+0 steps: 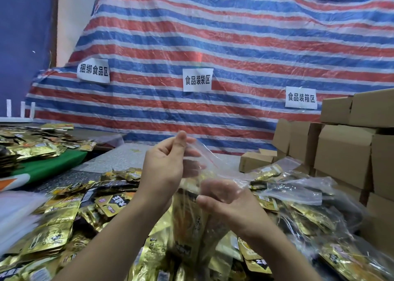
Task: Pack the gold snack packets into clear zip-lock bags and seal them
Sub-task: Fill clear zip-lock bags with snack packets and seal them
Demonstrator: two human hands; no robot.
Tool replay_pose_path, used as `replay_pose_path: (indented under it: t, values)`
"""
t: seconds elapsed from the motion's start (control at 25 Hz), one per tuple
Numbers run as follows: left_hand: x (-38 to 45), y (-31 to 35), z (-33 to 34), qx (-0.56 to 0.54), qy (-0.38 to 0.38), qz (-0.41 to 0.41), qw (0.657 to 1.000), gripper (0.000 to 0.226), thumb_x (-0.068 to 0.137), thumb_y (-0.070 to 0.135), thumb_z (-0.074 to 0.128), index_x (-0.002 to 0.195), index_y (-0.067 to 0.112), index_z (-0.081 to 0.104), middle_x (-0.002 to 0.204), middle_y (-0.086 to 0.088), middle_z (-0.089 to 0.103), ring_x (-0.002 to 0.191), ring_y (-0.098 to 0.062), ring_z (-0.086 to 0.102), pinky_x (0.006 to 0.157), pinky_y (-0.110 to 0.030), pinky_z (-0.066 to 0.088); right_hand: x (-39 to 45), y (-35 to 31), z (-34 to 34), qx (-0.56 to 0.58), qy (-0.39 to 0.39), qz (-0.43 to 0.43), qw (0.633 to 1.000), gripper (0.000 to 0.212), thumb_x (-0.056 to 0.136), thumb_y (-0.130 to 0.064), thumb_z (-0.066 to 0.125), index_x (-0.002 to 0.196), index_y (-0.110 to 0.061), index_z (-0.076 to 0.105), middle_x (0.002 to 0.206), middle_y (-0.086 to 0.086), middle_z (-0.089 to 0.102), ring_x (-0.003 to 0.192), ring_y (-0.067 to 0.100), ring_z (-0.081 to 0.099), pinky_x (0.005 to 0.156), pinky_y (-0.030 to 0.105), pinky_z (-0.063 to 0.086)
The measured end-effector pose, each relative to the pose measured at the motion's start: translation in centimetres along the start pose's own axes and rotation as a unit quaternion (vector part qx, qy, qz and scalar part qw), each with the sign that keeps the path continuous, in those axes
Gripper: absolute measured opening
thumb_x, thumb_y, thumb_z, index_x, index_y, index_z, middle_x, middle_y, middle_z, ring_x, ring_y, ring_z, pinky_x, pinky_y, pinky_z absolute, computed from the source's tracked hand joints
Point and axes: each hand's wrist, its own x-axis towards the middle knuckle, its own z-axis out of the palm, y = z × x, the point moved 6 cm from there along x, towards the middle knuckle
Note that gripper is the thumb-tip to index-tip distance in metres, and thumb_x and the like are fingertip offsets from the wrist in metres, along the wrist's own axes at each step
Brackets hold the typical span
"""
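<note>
Two bare forearms enter from 6 o'clock, no sleeves, watch, rings or gloves visible. Left hand (pixel 168 163) sits toward 12 o'clock of the right hand (pixel 226 201). Short plain nails. Right hand slightly motion-blurred, partly veiled by clear plastic.

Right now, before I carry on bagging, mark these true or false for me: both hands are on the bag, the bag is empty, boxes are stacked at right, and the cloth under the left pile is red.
1. Both hands hold the clear zip-lock bag. True: left hand pinches its top, right hand grips lower.
2. The bag is empty. False: gold packets show inside.
3. Cardboard boxes are stacked at right. True.
4. The cloth is red. False: the cloth is green.
</note>
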Motion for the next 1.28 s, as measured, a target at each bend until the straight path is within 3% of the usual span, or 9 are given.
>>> replay_pose_path:
  t: [0.08,0.24,0.48,0.6,0.72,0.88,1.0,1.08,1.28]
  values:
    - [0.1,1.3,0.8,0.025,-0.011,0.041,0.999,0.036,0.090,0.046,0.053,0.079,0.019,0.074,0.073,-0.009,0.074,0.064,-0.025,0.073,0.054,-0.032,0.059,0.5,-0.8,0.2,-0.013,0.013,0.000,1.000,0.003,0.082,-0.020,0.079,0.080,-0.018,0.080,0.082,-0.003,0.078,0.074,0.004,0.071,0.064,0.014,0.050]
    - [0.7,2.8,0.7,0.042,-0.011,0.090,0.995,0.038,0.091,0.049,0.052,0.080,0.018,0.072,0.074,-0.008,0.074,0.066,-0.027,0.074,0.055,-0.030,0.058,0.8,-0.9,-1.3,0.074,0.088,0.023,0.993,0.020,0.087,-0.028,0.069,0.078,-0.012,0.079,0.079,0.008,0.076,0.068,0.016,0.070,0.059,0.025,0.054]
    - [0.8,-1.2,-1.2,0.095,-0.014,0.004,0.995,0.043,0.089,0.047,0.050,0.088,0.009,0.069,0.073,-0.008,0.073,0.051,-0.024,0.069,0.043,-0.025,0.051,1.1,3.0,-3.6,0.159,0.169,0.106,0.967,0.038,0.095,-0.031,0.057,0.069,-0.010,0.075,0.079,0.016,0.073,0.070,0.030,0.073,0.069,0.039,0.054]
    - [1.1,-2.9,-1.7,0.067,-0.042,-0.047,0.996,0.045,0.087,0.047,0.049,0.095,0.007,0.069,0.075,-0.010,0.074,0.052,-0.022,0.068,0.045,-0.024,0.051,1.5,3.7,-4.9,0.190,0.206,0.099,0.955,0.031,0.089,-0.034,0.060,0.087,-0.004,0.070,0.082,0.015,0.073,0.072,0.026,0.073,0.060,0.032,0.056]
    - [1.3,-3.4,-1.6,0.060,-0.081,-0.039,0.994,0.043,0.087,0.046,0.050,0.096,0.010,0.072,0.080,-0.012,0.074,0.056,-0.022,0.068,0.049,-0.025,0.053,1.7,0.7,-7.2,-0.012,0.273,-0.019,0.962,0.043,0.081,-0.051,0.065,0.112,-0.021,0.062,0.108,-0.001,0.070,0.096,0.008,0.067,0.079,0.025,0.053]
    - [1.6,-3.4,-0.8,0.061,-0.126,-0.025,0.990,0.035,0.087,0.044,0.052,0.094,0.019,0.075,0.081,-0.010,0.073,0.057,-0.021,0.066,0.051,-0.025,0.052,3.7,-6.5,-4.0,-0.314,0.166,-0.194,0.914,0.038,0.085,-0.050,0.059,0.120,-0.036,0.054,0.114,-0.032,0.052,0.112,-0.015,0.048,0.087,0.002,0.040]
    - [2.0,-2.8,0.2,0.062,-0.153,0.017,0.986,0.035,0.087,0.043,0.053,0.092,0.017,0.077,0.068,-0.014,0.065,0.053,-0.020,0.058,0.051,-0.027,0.049,5.6,-6.6,-2.0,-0.324,0.063,-0.153,0.931,0.040,0.091,-0.045,0.062,0.127,-0.032,0.052,0.112,-0.024,0.059,0.107,-0.010,0.054,0.089,0.012,0.045]
    - [2.0,-2.3,0.8,0.070,-0.161,0.053,0.983,0.032,0.089,0.039,0.052,0.099,0.023,0.078,0.065,-0.023,0.057,0.052,-0.019,0.052,0.052,-0.025,0.046,5.8,-5.9,-1.8,-0.323,0.057,-0.139,0.934,0.030,0.092,-0.042,0.063,0.120,-0.031,0.056,0.098,-0.014,0.066,0.092,-0.004,0.061,0.077,0.018,0.050]
    - [2.4,-2.0,0.9,0.112,-0.156,0.082,0.978,0.030,0.090,0.043,0.052,0.105,0.033,0.076,0.049,-0.005,0.047,0.048,-0.014,0.044,0.053,-0.021,0.040,5.6,-4.8,-2.6,-0.312,0.055,-0.104,0.943,0.014,0.091,-0.042,0.064,0.102,-0.033,0.065,0.077,-0.005,0.069,0.071,0.006,0.064,0.063,0.025,0.052]
